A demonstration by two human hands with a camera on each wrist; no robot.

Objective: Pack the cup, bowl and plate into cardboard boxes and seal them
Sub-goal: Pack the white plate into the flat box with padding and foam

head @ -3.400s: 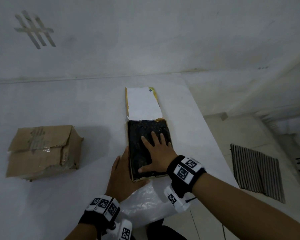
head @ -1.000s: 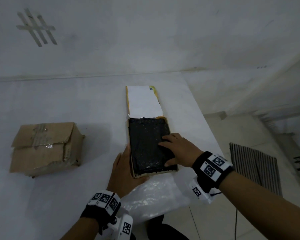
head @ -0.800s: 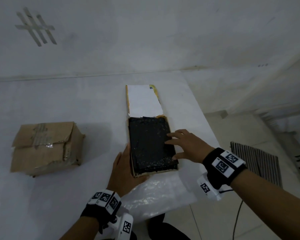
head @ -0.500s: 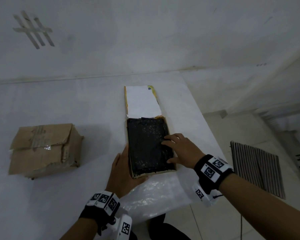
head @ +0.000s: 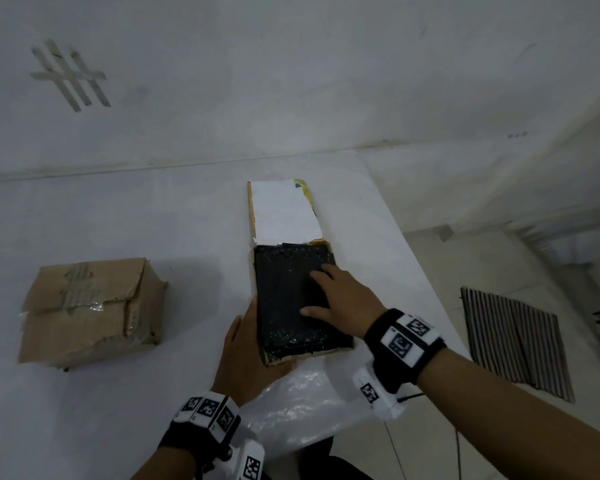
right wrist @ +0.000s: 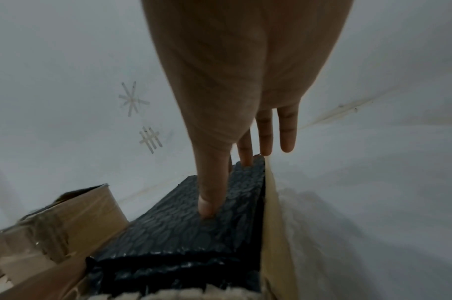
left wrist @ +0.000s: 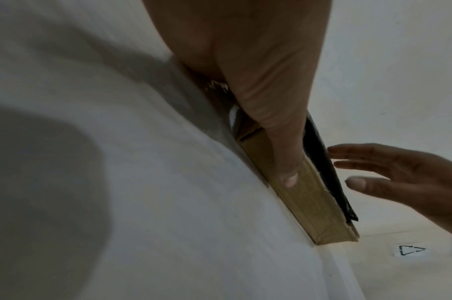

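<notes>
White tabletop (head: pixel 118 220) under you: your right hand (head: pixel 340 303) lies flat, fingers straight, on the bumpy black bubble wrap (head: pixel 284 292) filling the flat cardboard box (left wrist: pixel 304 194). Your left hand (head: pixel 246 351) braces that box's left wall, fingers straight. Left of it sits a crumpled taped carton (head: pixel 90 306); nearer you, crinkly clear plastic (head: pixel 309 407).

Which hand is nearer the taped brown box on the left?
Left. The left hand braces the flat box's side facing the taped brown box; the right hand presses black wrap farther away.
</notes>
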